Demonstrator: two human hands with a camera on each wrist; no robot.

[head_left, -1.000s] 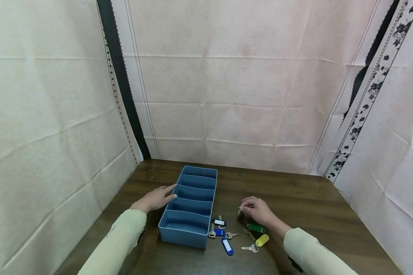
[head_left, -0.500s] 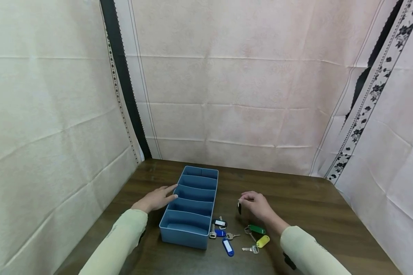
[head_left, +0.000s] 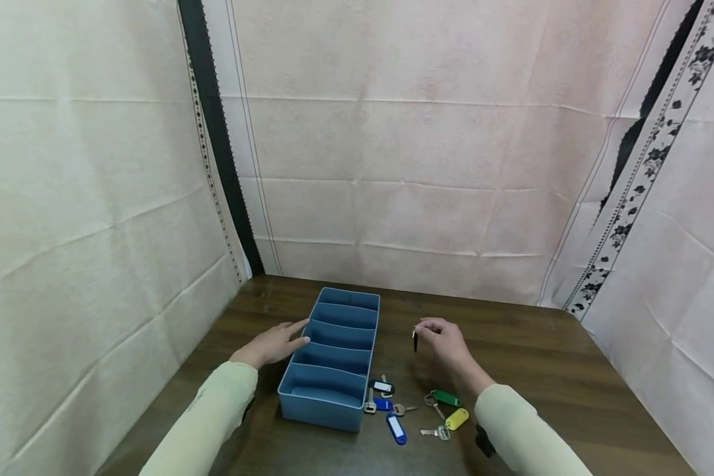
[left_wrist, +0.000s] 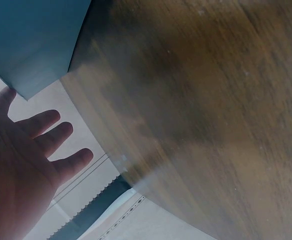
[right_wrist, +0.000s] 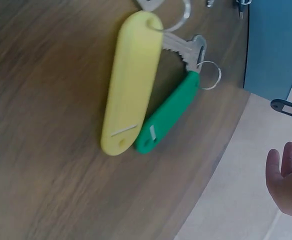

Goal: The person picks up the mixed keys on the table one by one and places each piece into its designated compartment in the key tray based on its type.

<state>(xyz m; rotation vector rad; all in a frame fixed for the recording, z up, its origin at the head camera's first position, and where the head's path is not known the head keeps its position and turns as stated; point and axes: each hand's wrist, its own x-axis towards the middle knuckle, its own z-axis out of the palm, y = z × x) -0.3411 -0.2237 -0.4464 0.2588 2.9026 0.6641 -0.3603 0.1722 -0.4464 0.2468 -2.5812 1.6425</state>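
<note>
My left hand (head_left: 272,345) touches the left rim of a blue divided box (head_left: 320,411), its fingers extended; the left wrist view shows them spread beside the box wall (left_wrist: 31,45). Over the table to the right of the box, my right hand (head_left: 446,340) pinches a key whose black tag (head_left: 415,342) hangs below the fingertips. The same black key tag (right_wrist: 287,108) shows at the right edge of the right wrist view; the key itself is mostly hidden. Below that hand lie keys with a green tag (head_left: 446,398) and a yellow tag (head_left: 457,418).
Against the box's near right corner lie keys with a black-and-white tag (head_left: 383,386) and blue tags, one blue tag (head_left: 396,428) nearer the front. A loose-looking silver key (head_left: 436,433) sits by the yellow tag. Pale cloth (head_left: 393,165) encloses the brown table (head_left: 500,344).
My right hand has lifted the black-tagged key up off the table and moved it slightly away from me. The left hand stays at the box rim.
</note>
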